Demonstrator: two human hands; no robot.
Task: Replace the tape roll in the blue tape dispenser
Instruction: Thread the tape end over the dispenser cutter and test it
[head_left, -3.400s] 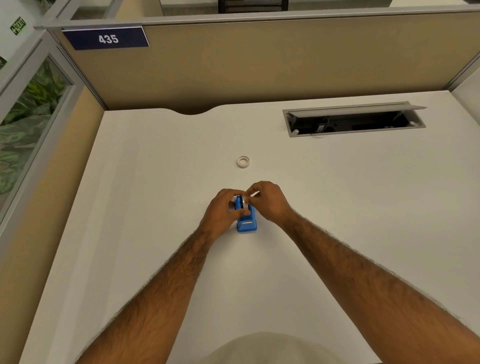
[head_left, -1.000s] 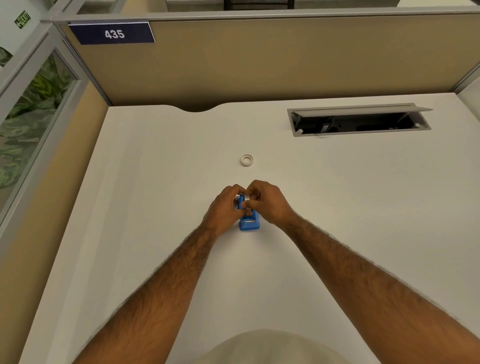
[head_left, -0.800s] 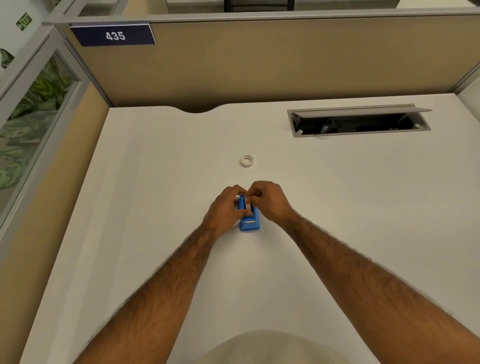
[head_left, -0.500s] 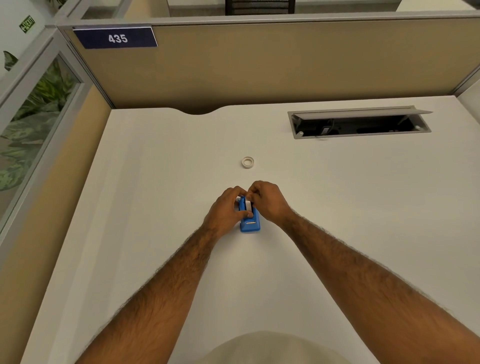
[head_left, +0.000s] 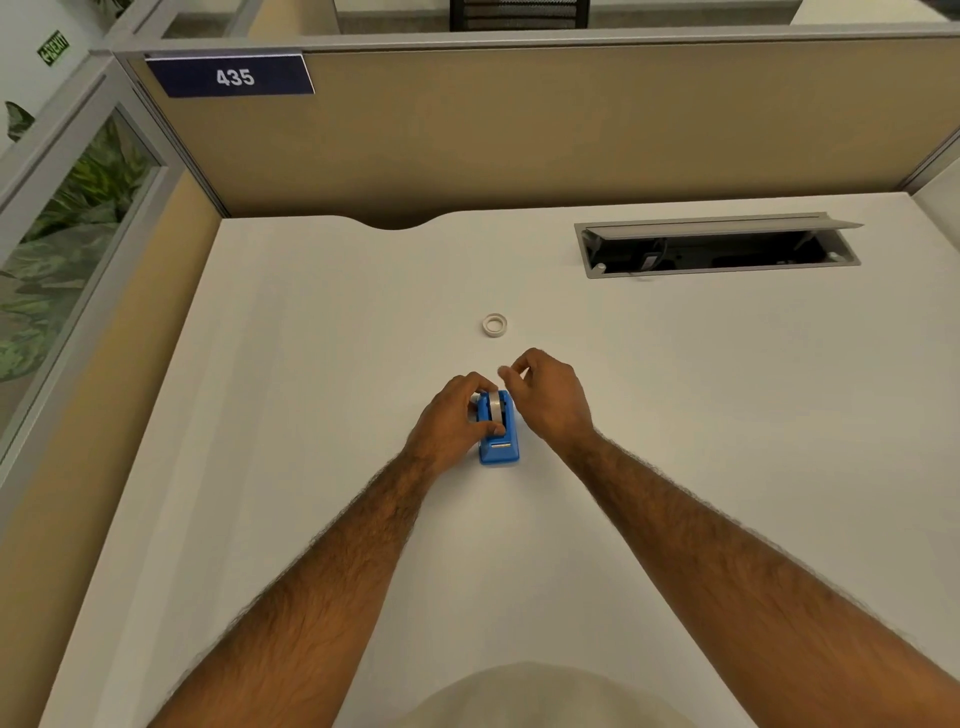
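The blue tape dispenser (head_left: 500, 441) stands on the white desk (head_left: 675, 415) in the middle, its cutter end toward me. A clear tape roll (head_left: 495, 405) sits in its cradle. My left hand (head_left: 453, 421) grips the dispenser's left side, thumb across its top near the roll. My right hand (head_left: 548, 397) hovers just right of and above the dispenser, fingers loosely curled and apart, holding nothing I can see. A second small tape roll (head_left: 494, 326) lies flat on the desk beyond the hands.
An open cable tray (head_left: 717, 248) with a raised lid is set into the desk at the back right. Beige partition walls (head_left: 519, 135) close the back and left. A glass panel with plants behind it is at the left.
My right hand has lifted off the dispenser and moved up and right, uncovering the roll seated in the cradle. My left hand stays on the dispenser.
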